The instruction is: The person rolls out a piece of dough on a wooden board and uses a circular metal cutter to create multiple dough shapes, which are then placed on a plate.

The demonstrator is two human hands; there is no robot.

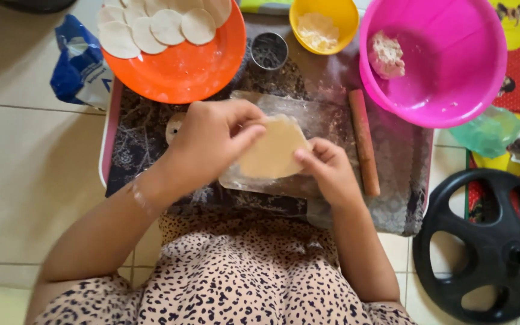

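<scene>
We hold the dough sheet (270, 149) between both hands: left hand (212, 135) pinches its far-left edge, right hand (326, 165) grips its near-right edge. The rolling pin (363, 141) lies just right of the right hand, long axis pointing away from us.

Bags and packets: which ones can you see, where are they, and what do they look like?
Blue bag: on the floor tiles at the left, beside the orange plate; crumpled, blue with white patches.
Green plastic bag: at the right, below the pink bowl; see-through, scrunched.
No screens or signs.
</scene>
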